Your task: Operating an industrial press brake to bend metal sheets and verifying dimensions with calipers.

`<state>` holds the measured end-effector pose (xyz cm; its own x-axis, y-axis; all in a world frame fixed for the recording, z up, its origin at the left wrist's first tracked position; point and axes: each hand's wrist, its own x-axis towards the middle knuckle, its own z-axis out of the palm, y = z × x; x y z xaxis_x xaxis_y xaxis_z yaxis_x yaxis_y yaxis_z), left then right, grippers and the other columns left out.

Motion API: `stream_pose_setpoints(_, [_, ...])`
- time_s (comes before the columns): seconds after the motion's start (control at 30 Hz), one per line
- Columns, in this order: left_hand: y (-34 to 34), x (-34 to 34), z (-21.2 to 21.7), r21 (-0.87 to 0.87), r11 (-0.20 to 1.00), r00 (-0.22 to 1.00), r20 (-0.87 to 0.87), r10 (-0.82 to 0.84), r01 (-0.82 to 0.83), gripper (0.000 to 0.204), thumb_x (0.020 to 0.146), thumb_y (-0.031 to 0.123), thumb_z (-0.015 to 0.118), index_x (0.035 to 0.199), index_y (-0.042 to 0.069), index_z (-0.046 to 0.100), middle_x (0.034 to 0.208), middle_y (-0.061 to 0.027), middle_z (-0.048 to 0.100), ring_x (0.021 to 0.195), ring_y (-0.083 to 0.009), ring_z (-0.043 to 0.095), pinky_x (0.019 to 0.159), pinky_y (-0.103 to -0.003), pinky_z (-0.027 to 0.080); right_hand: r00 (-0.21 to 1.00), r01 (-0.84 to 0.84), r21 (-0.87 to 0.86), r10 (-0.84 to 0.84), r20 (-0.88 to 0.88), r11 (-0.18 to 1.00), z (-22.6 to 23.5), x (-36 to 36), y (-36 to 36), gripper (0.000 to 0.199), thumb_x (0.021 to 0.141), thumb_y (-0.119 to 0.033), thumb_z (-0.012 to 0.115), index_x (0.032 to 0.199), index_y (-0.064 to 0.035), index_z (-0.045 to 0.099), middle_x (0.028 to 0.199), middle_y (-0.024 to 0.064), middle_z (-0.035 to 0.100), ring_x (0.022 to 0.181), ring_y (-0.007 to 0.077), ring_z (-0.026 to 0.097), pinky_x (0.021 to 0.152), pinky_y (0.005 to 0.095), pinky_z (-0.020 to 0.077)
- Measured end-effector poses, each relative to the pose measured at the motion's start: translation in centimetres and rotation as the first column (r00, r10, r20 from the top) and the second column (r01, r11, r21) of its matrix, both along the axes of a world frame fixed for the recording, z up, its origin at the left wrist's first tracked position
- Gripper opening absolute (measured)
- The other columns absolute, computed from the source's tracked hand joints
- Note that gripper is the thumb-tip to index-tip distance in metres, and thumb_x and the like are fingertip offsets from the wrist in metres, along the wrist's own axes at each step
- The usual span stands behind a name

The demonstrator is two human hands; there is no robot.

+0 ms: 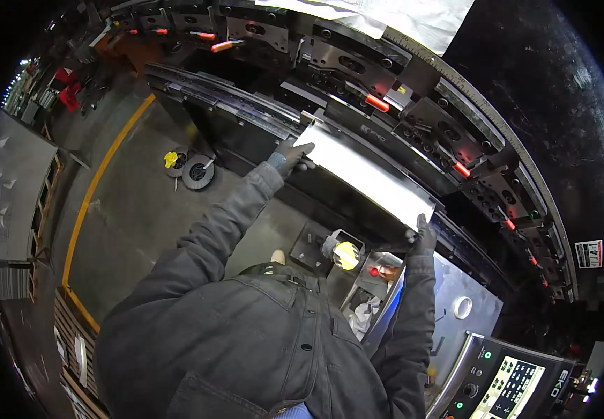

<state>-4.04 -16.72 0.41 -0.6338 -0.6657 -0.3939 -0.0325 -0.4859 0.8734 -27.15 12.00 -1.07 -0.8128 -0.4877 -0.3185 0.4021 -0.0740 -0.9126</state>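
Note:
A bright rectangular metal sheet [368, 174] lies along the bed of a long black press brake [413, 112]. My left hand [290, 155], in a dark glove, grips the sheet's left end. My right hand [423, 236], gloved too, holds the sheet's near right corner. Both arms are in dark jacket sleeves and reach up from the lower edge. The sheet's far edge sits under the machine's upper tooling with its red clamp levers [377, 103].
A control panel with buttons and a keypad [511, 380] stands at lower right. A foot pedal unit with a yellow cover [346, 254] sits on the floor. Wire spools [196, 172] lie on the concrete near a yellow floor line [96, 185]. Racks stand at left.

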Motion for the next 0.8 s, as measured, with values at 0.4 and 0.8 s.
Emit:
stream_pose_setpoints(0.4, [-3.0,-2.0,-0.1,-0.150,0.986,0.997,0.044,-0.065,0.071,0.031,0.078,0.023,0.062,0.092,-0.003,0.051,0.062,-0.0079,0.054,0.040,-0.0121,0.053,0.028,-0.018,0.033,0.988,0.122,0.358,-0.078,-0.134,0.926,-0.4,-2.2,-1.9,0.035,0.079,-0.037,0.058,0.084,-0.0024,0.055,0.070,0.0055,0.052,0.035,0.0123,0.040,0.030,0.0235,0.0284])
stream_pose_setpoints(0.8, [-6.5,-3.1,-9.0,-0.707,0.689,0.946,0.311,0.095,0.164,0.040,0.078,0.031,0.060,0.091,-0.006,0.053,0.060,-0.0054,0.051,0.033,-0.0106,0.044,0.029,-0.023,0.035,0.987,-0.007,0.444,0.077,-0.140,0.896,-3.1,-3.6,-0.2,0.044,0.079,-0.041,0.056,0.088,0.0022,0.059,0.074,0.0080,0.052,0.063,0.0149,0.046,0.055,0.0243,0.0387])
